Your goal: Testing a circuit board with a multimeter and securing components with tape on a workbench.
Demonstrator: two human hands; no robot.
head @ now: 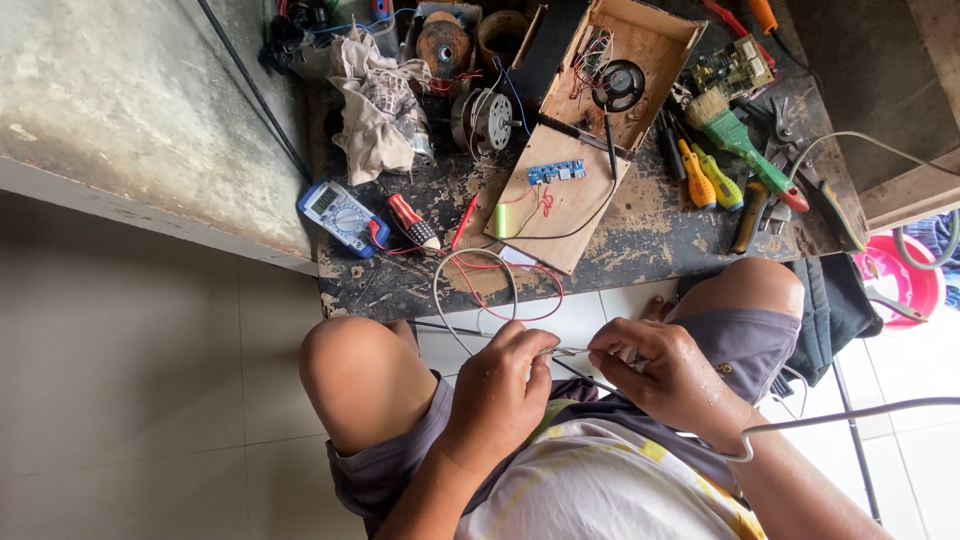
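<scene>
While both hands pinch the white wire [440,300] near the lap, left hand [505,375] should hold steady and right hand [655,365] work its tip gently, keeping slack off the bench [650,225].

Blue multimeter [340,215], green brush [742,140], rag [375,105]

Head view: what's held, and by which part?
Both hands pinch a thin wire between them: left hand and right hand each grip it near its end, at the fingertips. Exact contact is too small to tell.
</scene>
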